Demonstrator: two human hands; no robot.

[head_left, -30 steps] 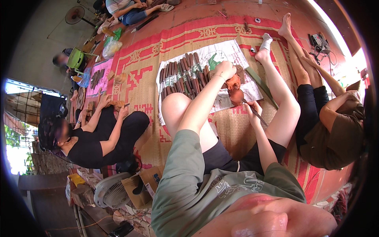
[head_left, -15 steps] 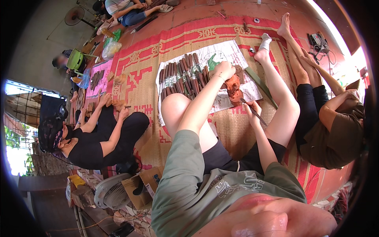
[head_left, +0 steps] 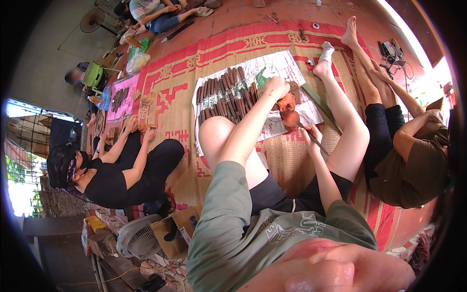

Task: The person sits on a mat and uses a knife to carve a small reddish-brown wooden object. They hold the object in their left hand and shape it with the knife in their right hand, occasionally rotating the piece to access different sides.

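Reddish-brown clay piece [head_left: 288, 108], gripped by the left hand [head_left: 276, 87] over the white sheet [head_left: 272, 65], is best steadied while the knife [head_left: 315, 141], clasped in the right hand [head_left: 311, 134], is drawn gently.

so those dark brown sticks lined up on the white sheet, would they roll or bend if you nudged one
The dark brown sticks look stiff and straight, so one would probably slide or turn rather than bend. They seem roundish, so a sideways nudge might roll one, though the neighbours packed beside it would likely stop it. The white sheet under them lies flat, which may let one slip.
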